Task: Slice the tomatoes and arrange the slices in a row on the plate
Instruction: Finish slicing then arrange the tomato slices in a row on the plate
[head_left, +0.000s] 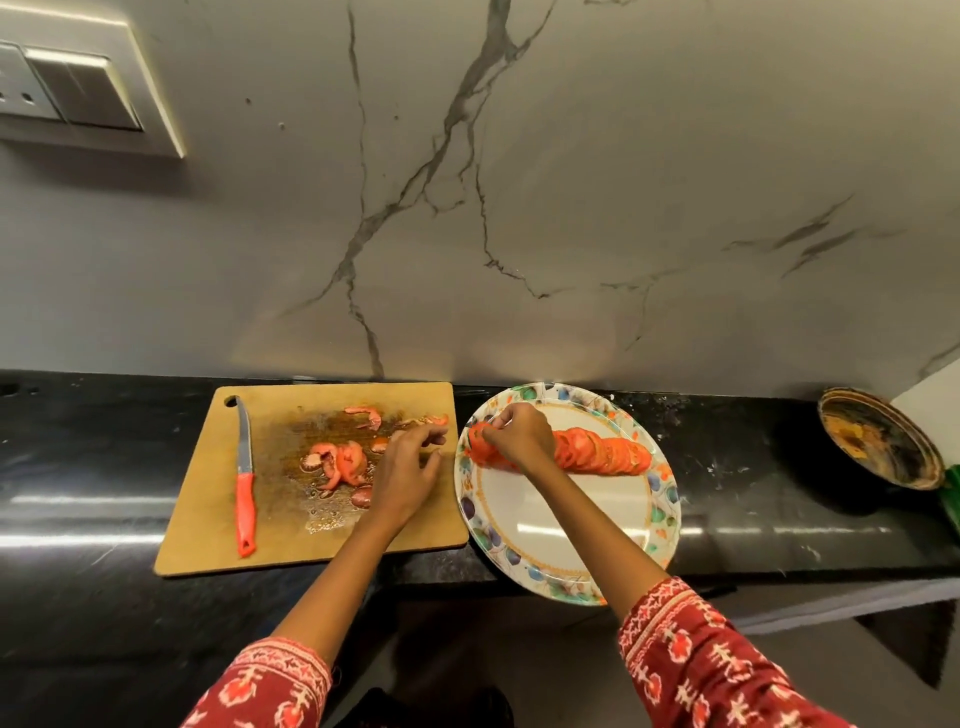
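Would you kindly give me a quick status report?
Right hand pinching red tomato slice onto floral-rimmed plate. Left hand open above wooden cutting board. Row of slices nearly done; nothing obstructing.

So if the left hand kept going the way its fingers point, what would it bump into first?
Probably the plate. The left hand is over the cutting board, its fingers pointing right toward the board's edge. Just past that edge is the plate's flowery rim. Small tomato scraps lie close by too, so height decides.
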